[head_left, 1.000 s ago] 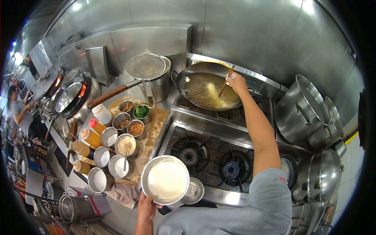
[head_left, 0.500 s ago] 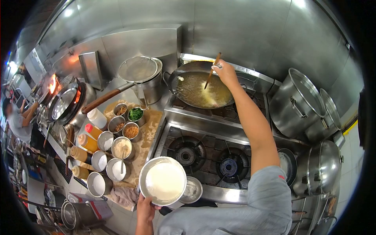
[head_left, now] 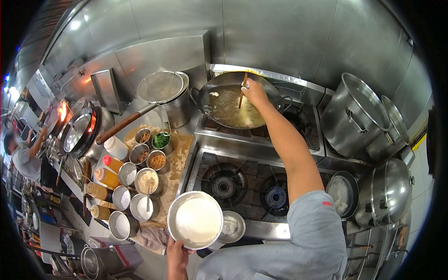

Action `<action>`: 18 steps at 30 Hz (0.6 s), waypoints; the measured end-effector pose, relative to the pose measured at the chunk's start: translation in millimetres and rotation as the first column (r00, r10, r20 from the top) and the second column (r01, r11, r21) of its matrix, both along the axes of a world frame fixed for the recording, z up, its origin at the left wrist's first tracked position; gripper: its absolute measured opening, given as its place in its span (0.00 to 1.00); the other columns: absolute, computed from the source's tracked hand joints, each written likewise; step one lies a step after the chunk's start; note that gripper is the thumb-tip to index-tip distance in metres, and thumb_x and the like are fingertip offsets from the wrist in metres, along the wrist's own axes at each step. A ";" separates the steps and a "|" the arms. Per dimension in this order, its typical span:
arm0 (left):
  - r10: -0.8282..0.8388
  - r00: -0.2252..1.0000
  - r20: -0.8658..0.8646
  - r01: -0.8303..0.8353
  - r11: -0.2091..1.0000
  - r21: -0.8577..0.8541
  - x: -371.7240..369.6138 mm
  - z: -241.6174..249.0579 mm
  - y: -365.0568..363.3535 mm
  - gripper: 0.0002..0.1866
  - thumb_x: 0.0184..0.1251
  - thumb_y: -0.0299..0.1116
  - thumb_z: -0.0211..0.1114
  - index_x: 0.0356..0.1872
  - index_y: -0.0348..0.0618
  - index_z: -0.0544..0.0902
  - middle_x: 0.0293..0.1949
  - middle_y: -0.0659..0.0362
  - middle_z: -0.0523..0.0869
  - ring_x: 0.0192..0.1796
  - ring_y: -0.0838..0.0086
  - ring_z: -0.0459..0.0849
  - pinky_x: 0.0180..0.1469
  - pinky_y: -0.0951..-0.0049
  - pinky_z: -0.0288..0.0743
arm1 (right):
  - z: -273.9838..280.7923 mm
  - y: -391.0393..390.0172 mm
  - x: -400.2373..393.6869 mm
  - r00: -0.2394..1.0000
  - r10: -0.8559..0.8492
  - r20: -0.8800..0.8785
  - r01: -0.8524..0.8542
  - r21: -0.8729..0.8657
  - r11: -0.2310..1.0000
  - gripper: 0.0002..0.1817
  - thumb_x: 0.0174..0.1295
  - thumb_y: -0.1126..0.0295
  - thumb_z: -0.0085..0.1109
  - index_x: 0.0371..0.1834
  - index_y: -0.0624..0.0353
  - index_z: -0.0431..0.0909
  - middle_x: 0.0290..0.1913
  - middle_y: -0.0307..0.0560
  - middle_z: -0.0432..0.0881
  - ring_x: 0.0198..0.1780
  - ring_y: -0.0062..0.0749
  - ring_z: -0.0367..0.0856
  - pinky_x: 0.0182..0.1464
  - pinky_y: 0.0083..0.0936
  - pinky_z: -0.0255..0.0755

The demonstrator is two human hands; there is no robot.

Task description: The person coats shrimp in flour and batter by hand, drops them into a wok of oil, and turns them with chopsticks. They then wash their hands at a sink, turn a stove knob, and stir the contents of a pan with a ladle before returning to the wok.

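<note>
My left hand (head_left: 177, 254) grips the rim of a metal bowl (head_left: 171, 219) from below, near the counter's front edge. Pale, creamy batter (head_left: 198, 221) fills much of it. Over the large wok (head_left: 270, 88), my right hand (head_left: 254, 92) is closed around wooden chopsticks (head_left: 241, 99), held nearly upright with their tips in the oil (head_left: 221, 105). A pale yellow, foamy patch of frying batter (head_left: 247, 115) lies beside the tips. One small whitish bit (head_left: 213, 94) floats by the wok's left side.
Left of the stove stand seasoning tins (head_left: 122, 226), squeeze bottles (head_left: 106, 177) and a strainer (head_left: 161, 87) on a pot. Tall stockpots (head_left: 343, 121) and a lidded steamer (head_left: 387, 191) are at right. Flames (head_left: 63, 111) rise near another person (head_left: 28, 158) at far left.
My right hand and the chopsticks have shifted left across the wok, and the chopsticks now stand more upright. The bowl stays in my left hand. The view has moved slightly.
</note>
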State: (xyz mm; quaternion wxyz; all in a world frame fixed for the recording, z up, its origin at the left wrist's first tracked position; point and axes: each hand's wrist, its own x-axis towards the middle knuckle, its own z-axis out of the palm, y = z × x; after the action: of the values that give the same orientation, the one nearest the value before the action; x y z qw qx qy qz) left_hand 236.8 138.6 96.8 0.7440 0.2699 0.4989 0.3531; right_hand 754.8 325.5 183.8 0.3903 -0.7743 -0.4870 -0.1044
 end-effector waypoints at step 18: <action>0.041 0.999 -0.001 -0.041 0.998 -0.037 -40.6 -10.2 -9.1 0.24 0.54 0.19 0.45 0.56 0.33 0.63 0.38 0.47 0.79 0.22 0.67 0.81 0.14 0.77 0.76 | 13.9 -74.1 -212.1 0.720 0.677 0.153 -0.689 0.041 0.724 0.13 0.52 0.79 0.52 0.42 0.58 0.74 0.44 0.48 0.78 0.45 0.39 0.79 0.46 0.27 0.74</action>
State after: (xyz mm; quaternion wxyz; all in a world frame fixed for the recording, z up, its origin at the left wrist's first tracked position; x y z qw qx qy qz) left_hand 196.2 129.5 86.5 0.7416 0.2458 0.5108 0.3587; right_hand 542.7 251.4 197.7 0.4059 -0.5124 -0.7563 -0.0251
